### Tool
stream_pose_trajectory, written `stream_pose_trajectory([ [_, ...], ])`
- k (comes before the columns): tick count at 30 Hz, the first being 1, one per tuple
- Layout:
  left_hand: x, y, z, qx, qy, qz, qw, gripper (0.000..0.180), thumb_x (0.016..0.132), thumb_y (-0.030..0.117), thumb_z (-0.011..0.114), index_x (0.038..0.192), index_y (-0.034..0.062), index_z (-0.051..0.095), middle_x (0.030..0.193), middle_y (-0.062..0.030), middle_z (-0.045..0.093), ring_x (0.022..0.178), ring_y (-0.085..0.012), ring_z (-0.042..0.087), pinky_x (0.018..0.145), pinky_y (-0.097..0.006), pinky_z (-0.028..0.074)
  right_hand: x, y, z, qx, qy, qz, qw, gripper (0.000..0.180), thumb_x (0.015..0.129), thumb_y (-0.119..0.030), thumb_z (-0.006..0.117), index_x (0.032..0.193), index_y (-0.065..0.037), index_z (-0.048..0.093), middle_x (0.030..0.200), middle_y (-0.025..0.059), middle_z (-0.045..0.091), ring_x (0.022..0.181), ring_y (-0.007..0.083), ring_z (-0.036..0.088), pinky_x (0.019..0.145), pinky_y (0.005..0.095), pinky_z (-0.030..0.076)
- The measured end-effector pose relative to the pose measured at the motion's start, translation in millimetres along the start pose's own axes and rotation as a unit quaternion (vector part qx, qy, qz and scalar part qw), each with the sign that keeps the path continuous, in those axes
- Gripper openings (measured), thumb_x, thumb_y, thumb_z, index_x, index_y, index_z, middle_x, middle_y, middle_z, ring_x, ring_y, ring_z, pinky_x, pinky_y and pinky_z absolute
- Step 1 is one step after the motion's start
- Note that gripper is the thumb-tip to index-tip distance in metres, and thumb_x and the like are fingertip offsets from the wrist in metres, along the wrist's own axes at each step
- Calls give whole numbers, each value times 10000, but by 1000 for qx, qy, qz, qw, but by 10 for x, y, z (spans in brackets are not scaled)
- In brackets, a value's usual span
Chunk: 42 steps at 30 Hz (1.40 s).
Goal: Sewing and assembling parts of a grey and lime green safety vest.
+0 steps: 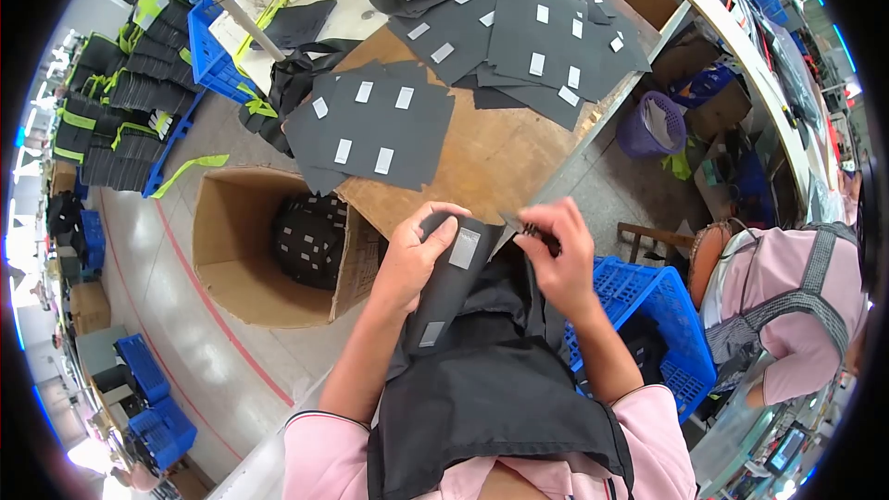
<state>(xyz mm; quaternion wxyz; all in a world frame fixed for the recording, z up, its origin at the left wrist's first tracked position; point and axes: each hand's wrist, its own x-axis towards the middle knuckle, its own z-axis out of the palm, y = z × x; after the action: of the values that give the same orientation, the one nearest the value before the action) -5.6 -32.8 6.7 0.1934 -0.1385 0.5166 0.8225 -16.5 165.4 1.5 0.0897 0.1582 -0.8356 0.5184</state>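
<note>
My left hand (413, 255) is closed on the upper edge of a black fabric panel (448, 289), its thumb on the front. The panel hangs curved over my lap and carries white rectangular patches. Just right of the panel's top corner, my right hand (563, 255) is closed around small dark thread snips (511, 221). Their pointed tip faces the panel's edge; whether it touches cannot be made out. Beyond my hands, flat black panels (380, 134) with similar white patches lie on the brown tabletop (482, 162). A larger heap of them (519, 28) covers the far right part.
Left of the table stands an open cardboard box (231, 250) with patched black pieces inside. A blue crate (667, 315) is close by my right elbow. Another person (787, 287) sits at the right. A purple basket (653, 125) and stacked black pieces (139, 74) stand farther off.
</note>
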Motion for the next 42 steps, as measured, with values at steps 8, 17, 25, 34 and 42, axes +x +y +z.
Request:
stream_pose_trajectory([
  [8, -45, -55, 20, 182, 9, 46, 982, 375, 742, 185, 761, 1027, 33, 571, 828, 2, 583, 730, -60, 539, 654, -197, 440, 219, 171, -177, 96, -309, 124, 938, 160, 760, -89, 645, 765, 12, 520, 732, 45, 482, 712, 139, 493, 626, 286, 396],
  [17, 27, -205, -29, -105, -19, -43, 993, 282, 798, 106, 684, 1032, 24, 548, 937, -57, 617, 819, -121, 589, 731, -259, 492, -193, -16, -14, -19, 23, 49, 998, 329, 733, -58, 698, 1034, -56, 566, 904, 80, 546, 658, 188, 561, 597, 288, 461],
  [25, -16, -125, 63, -65, -22, -31, 997, 380, 812, 72, 656, 1166, 30, 525, 976, -46, 618, 864, -101, 583, 765, -248, 482, -121, -18, -62, -139, -13, -99, 985, 306, 667, -59, 716, 958, -79, 623, 789, 70, 550, 611, 231, 552, 531, 305, 447],
  [34, -27, -117, 31, -68, -12, -31, 997, 389, 810, 54, 651, 1179, 36, 528, 976, -40, 623, 863, -98, 580, 782, -245, 474, -167, -5, 12, -128, 20, -121, 984, 299, 664, -40, 714, 949, -68, 629, 760, 67, 548, 604, 235, 542, 528, 302, 438],
  [42, 86, 17, -103, -170, 113, 85, 975, 352, 860, 15, 578, 1206, 40, 517, 1053, -74, 606, 938, -160, 584, 821, -295, 484, -473, 237, 40, 272, 23, 276, 922, 382, 812, -72, 604, 1172, -34, 480, 821, -13, 453, 643, 40, 428, 522, 177, 350],
])
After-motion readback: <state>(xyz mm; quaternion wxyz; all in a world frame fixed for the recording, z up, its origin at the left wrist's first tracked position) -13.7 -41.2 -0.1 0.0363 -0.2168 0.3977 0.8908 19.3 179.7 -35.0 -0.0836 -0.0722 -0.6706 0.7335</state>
